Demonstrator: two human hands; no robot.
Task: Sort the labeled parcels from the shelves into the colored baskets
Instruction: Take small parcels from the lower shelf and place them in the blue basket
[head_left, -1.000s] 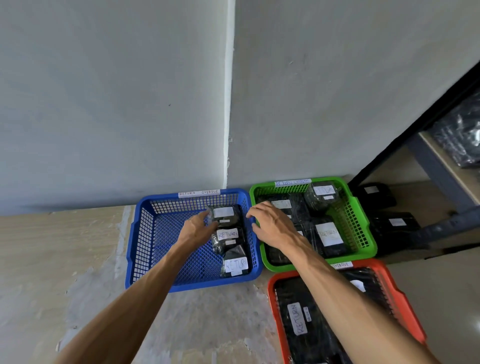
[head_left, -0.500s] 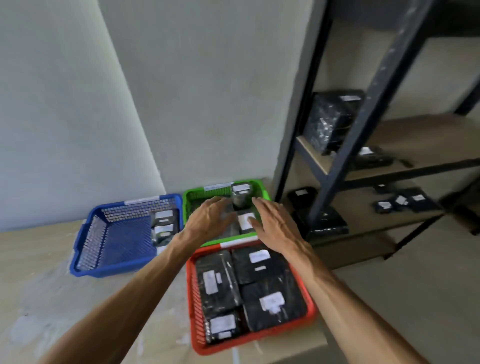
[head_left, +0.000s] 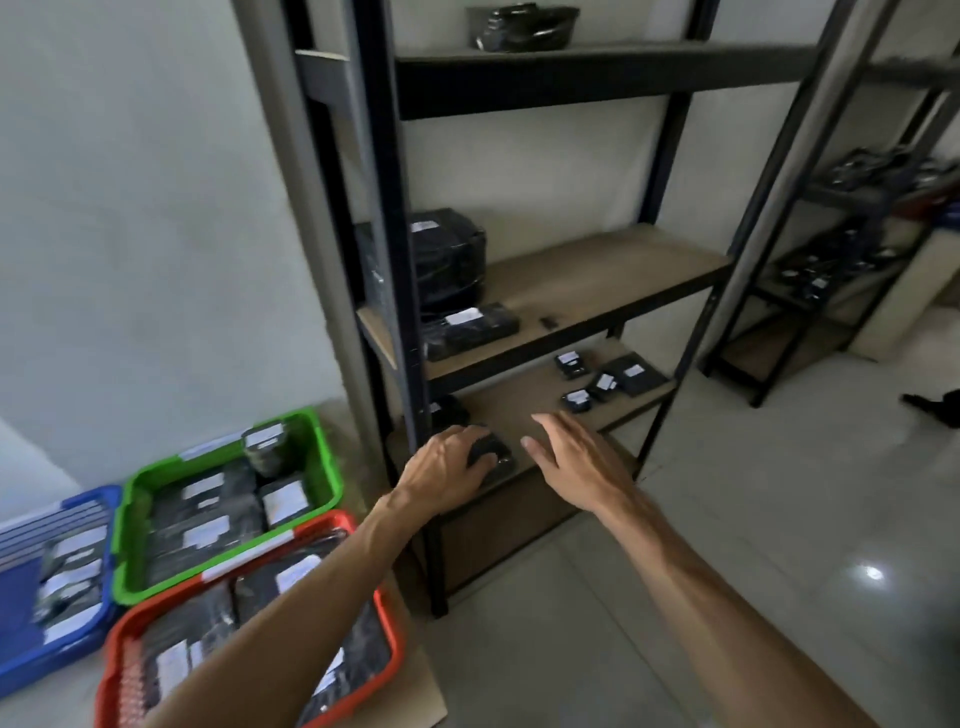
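Note:
My left hand (head_left: 448, 463) reaches onto the lowest board of the black shelf unit (head_left: 387, 218), and its fingers curl over a black parcel (head_left: 497, 453) at the board's front left. To its right, my right hand (head_left: 574, 457) hovers over the same board with straight fingers and holds nothing. Several small labeled parcels (head_left: 602, 384) lie further back on that board. Down on the floor at the left stand the blue basket (head_left: 15, 670), the green basket (head_left: 324, 467) and the red basket (head_left: 392, 642), each holding black labeled parcels.
The middle board carries a big black parcel (head_left: 449, 254) and a flat one (head_left: 470, 330); another parcel (head_left: 524, 26) sits on the top board. A second shelf unit (head_left: 831, 260) stands at the right. A dark object (head_left: 937, 406) lies on the tiled floor.
The view swung right from the baskets to the shelf. Both hands left the baskets and reached the lowest board, where the left hand now closes on a black parcel.

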